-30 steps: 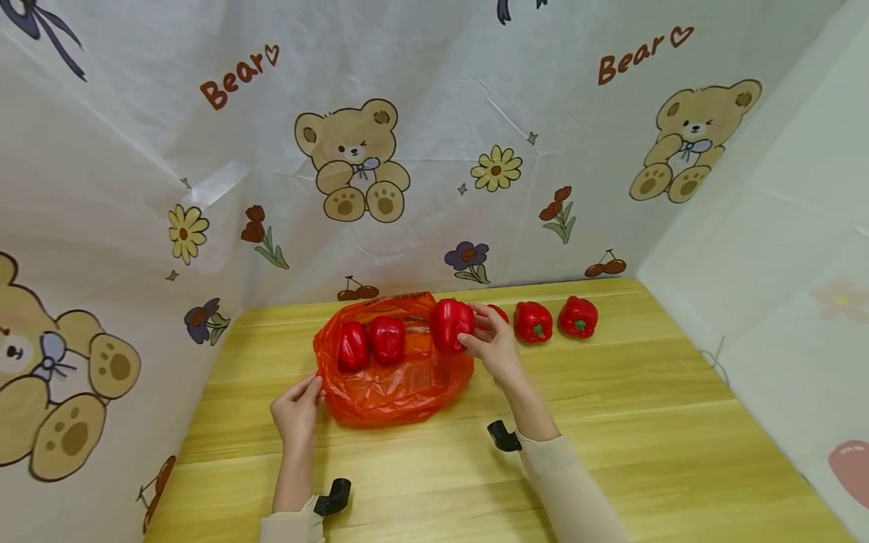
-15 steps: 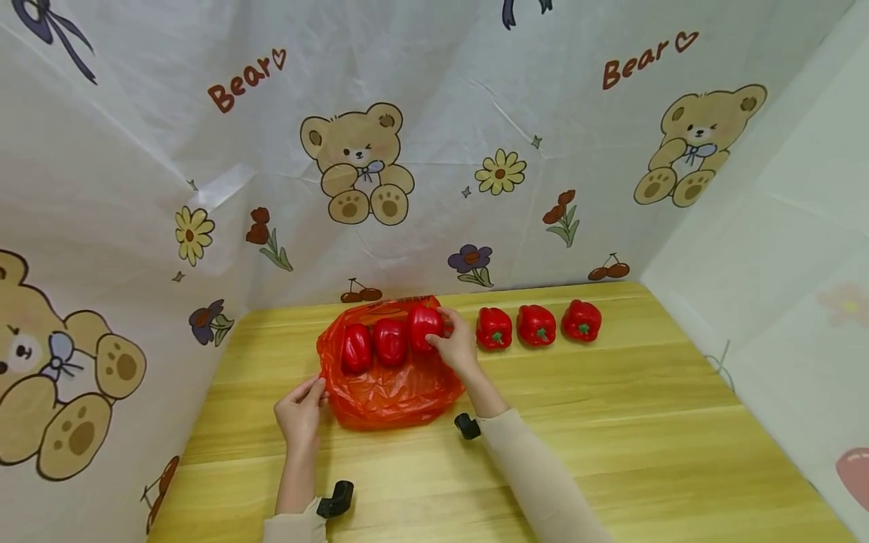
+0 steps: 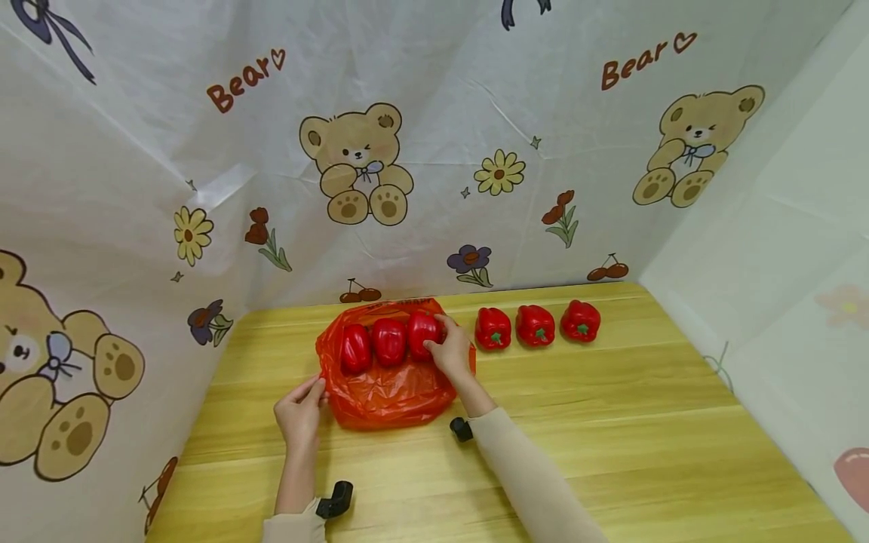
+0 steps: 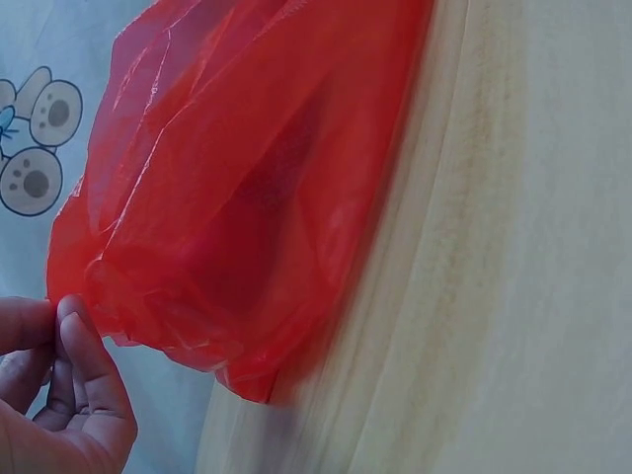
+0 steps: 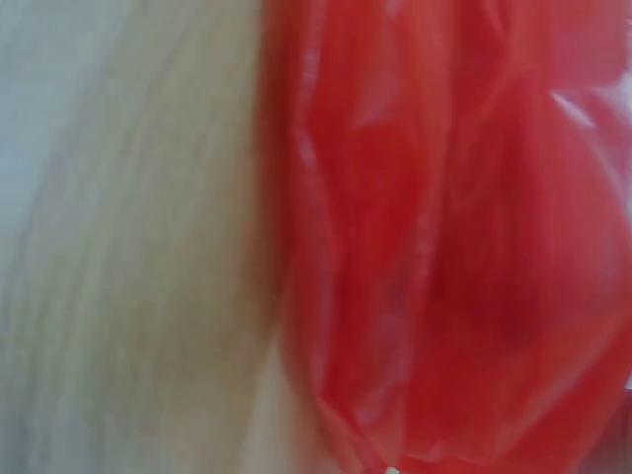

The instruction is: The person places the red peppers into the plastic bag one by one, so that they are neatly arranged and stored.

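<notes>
The surface (image 3: 611,422) is broad and looks smooth, so a rounded thing let go carelessly might roll across it. On it the red plastic bag (image 3: 390,396) gapes open; its film seems thin and slack, and could sag over what lies inside. The left hand (image 3: 299,411) pinches the bag's left edge between thumb and fingers (a small hold, so a slip there could let that side collapse). The right hand (image 3: 453,351) grasps the rightmost pepper (image 3: 422,334) inside; drawn back carelessly, it might snag film and drag the bag. Pushed too far left, that pepper could shove the two inner peppers (image 3: 389,342) beside it. Just right of the bag, a row of loose peppers (image 3: 535,326) could be knocked by a careless sideways sweep.
</notes>
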Demonstrator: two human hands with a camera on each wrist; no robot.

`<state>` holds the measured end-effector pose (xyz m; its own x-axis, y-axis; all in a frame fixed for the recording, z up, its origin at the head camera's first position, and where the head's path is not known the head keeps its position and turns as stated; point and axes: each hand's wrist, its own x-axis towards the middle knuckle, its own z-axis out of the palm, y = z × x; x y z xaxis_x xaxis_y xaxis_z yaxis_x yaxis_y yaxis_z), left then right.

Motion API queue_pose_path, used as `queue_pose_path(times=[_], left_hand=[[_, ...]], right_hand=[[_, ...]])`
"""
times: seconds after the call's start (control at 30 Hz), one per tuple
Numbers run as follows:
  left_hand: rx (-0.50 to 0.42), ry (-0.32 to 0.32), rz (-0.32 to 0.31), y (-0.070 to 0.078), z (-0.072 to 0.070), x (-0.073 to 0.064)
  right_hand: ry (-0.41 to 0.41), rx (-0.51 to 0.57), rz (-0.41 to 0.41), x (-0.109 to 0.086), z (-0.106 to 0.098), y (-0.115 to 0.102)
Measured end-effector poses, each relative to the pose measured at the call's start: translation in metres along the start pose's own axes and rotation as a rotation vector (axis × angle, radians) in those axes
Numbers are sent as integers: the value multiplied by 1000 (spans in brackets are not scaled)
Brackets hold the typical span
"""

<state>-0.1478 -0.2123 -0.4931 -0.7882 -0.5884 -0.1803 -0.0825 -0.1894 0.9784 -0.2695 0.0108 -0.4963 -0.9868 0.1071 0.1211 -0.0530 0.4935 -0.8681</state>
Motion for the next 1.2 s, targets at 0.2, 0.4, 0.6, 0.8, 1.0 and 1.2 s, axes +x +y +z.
queue_pose_path(times=[0.2,0.4,0.6,0.8,1.0,1.2], left_hand=[[-1,-4,6,-1,2,0],[1,-1,7,-2,6,0],[-9,3,-5,-2,8,0],[-5,10,-6,-3,7,1],[-4,23,4,-4,4,2],[1,25,-6,-5,2,2]], right_hand=[[18,-37,6,0,4,8],[3,-41,-18,-7,-3,8],[-9,-12,-167,-18,-32,6],[72,3,-291,-16,-86,17],[267,-49,-234,15,-155,41],[376,-12,-73,48,-214,76]])
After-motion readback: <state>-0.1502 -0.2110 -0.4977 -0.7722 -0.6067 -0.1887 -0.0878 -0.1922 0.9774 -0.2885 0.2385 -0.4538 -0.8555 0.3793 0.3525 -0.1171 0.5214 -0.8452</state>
